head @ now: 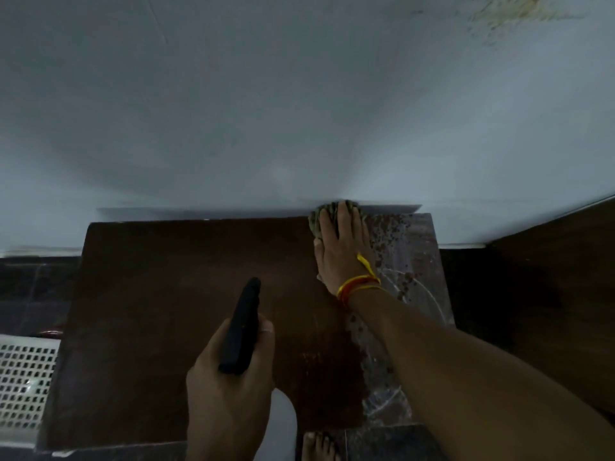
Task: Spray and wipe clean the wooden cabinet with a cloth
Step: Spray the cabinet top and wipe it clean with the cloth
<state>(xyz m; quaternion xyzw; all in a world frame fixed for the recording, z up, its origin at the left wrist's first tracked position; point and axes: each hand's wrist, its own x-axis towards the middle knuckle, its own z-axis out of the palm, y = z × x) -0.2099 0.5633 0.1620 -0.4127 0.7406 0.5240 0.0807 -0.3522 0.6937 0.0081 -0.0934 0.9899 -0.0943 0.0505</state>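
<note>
**Asker:** Fingers first: what is each hand doing?

**Describer:** Fingers of the right hand lie straight and flat, pressing a crumpled greenish cloth onto the wooden cabinet, at the far edge of its top where it meets the pale wall. The left hand hovers over the near part of the cabinet top, fingers curled round a black spray bottle whose nozzle points away from the person.

**Asker:** How does the cabinet top look?

**Describer:** Dark brown and plain across most of it. The strip right of the cloth is mottled with reddish specks and pale streaks, so wiping seems unfinished there. A yellow and orange thread circles the right wrist. A white perforated basket sits left of the cabinet, and a bare foot shows below its near edge.

**Asker:** What might go wrong?

**Describer:** Probably the cloth pushing grime against the wall, or bunching under the flat fingers and skipping patches. A stray squeeze could spray the right forearm.
</note>
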